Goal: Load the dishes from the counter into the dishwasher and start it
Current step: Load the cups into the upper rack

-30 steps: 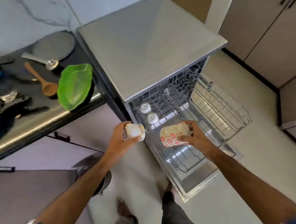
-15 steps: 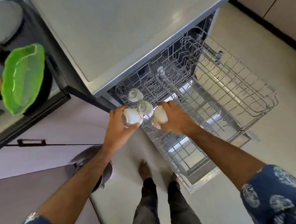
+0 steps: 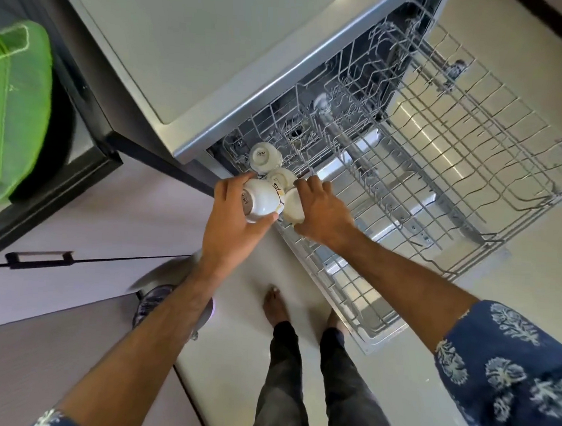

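The dishwasher (image 3: 217, 54) stands open with its wire upper rack (image 3: 457, 164) pulled out over the floor. Two white cups (image 3: 264, 156) sit upside down in the rack's near-left corner. My left hand (image 3: 236, 230) grips a white cup (image 3: 260, 202) on its side, just outside that corner. My right hand (image 3: 322, 215) holds a cream cup (image 3: 294, 207) pressed down into the rack beside the others; my fingers hide most of it.
A green leaf-shaped plate (image 3: 13, 107) lies on the dark counter (image 3: 64, 180) at left. Below the upper rack are the lower rack (image 3: 360, 293) and the open door. A metal bin (image 3: 169, 291) stands on the floor by the cabinet drawers. My feet are in front of the door.
Both hands moved forward with their cups to the rack's near-left corner. The right-hand cup went down into the rack beside the two cups there. The view tilted down.
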Tool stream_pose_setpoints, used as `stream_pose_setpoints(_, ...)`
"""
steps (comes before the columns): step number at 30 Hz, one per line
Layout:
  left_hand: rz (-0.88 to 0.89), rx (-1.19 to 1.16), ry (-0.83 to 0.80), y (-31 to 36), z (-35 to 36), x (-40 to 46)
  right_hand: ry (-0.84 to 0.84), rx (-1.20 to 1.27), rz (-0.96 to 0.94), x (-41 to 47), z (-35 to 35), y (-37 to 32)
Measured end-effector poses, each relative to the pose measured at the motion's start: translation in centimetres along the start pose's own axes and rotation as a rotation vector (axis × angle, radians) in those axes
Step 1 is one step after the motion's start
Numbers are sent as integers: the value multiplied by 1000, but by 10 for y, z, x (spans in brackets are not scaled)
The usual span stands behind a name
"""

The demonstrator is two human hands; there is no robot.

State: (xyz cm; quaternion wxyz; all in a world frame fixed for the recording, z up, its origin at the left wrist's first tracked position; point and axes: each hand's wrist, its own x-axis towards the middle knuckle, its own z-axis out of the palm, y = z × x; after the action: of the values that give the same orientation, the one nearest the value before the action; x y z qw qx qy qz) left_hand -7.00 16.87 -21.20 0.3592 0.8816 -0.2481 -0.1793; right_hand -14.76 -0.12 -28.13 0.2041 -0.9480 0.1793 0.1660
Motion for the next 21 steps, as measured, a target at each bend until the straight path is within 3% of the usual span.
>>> stream_pose_setpoints(7, 53, 59, -45, 7, -7, 3, -71, -48, -116, 0, -8, 16)
stream_pose_setpoints(10, 158, 127, -77, 17, -5, 7, -2, 188, -107, -10, -20, 32)
stream_pose_setpoints(12, 213, 195, -104, 26, 0, 9, 77, 535, -117, -25, -35, 41)
stream_pose_setpoints(15, 301, 292, -181, 42, 20, 12, -27, 1028, -127, -57, -53, 51)
stream_pose_setpoints(21, 379, 351, -406, 59, 63, 12, -36, 1003, -143, -87, -35, 70)
